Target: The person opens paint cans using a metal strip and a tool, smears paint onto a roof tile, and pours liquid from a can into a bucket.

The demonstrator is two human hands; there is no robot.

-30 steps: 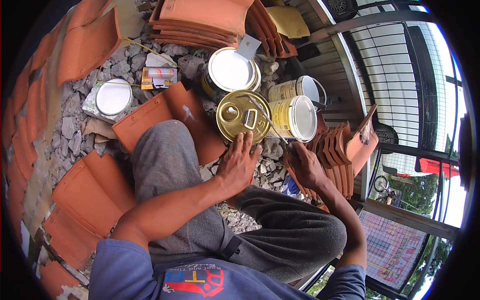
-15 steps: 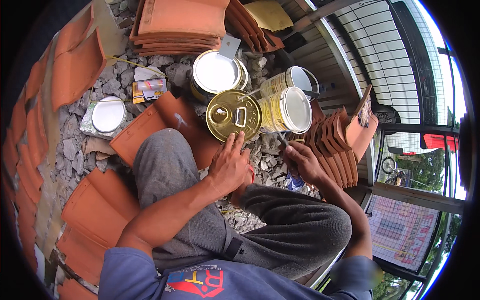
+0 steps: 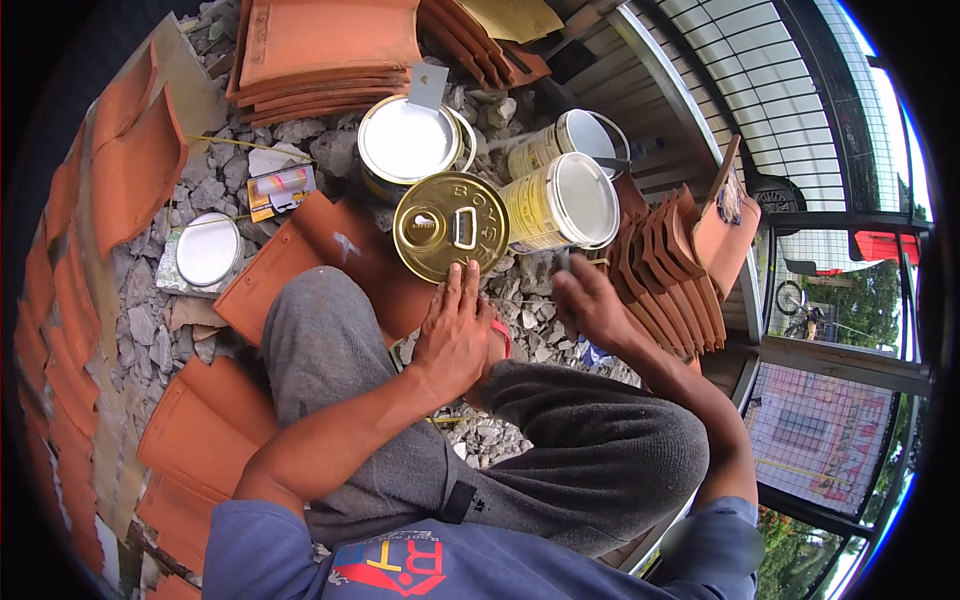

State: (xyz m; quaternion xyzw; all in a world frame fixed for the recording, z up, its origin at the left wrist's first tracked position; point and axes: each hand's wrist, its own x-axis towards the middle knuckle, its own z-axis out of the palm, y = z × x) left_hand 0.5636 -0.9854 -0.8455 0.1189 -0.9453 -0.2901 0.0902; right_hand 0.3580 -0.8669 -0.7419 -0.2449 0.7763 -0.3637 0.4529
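A round gold-coloured tin (image 3: 428,256) with a small cap and a lifting handle on top stands in front of me. The outstretched fingertips of my left hand (image 3: 455,335) rest against its near rim. To the right, my right hand (image 3: 592,302) is curled and blurred by motion. A small grey tool (image 3: 561,262) shows at its fingertips; its shape is smeared. That hand is just below a tipped yellow and white bucket (image 3: 535,207) that lies against the tin's right side, its pale mouth turned to the right.
Behind the tin stands a white-lidded can (image 3: 405,140) with a grey plate (image 3: 428,86) on it. Another bucket (image 3: 580,130) lies farther right. Stacked clay tiles (image 3: 335,40) are at the back, more tiles (image 3: 665,275) at the right. A white-topped can (image 3: 208,250) stands on rubble (image 3: 205,180).
The view has shifted, moving the tin and buckets slightly up and left. My right hand has become blurred, and its grey tool shows less clearly. My left fingers stay on the tin's rim.
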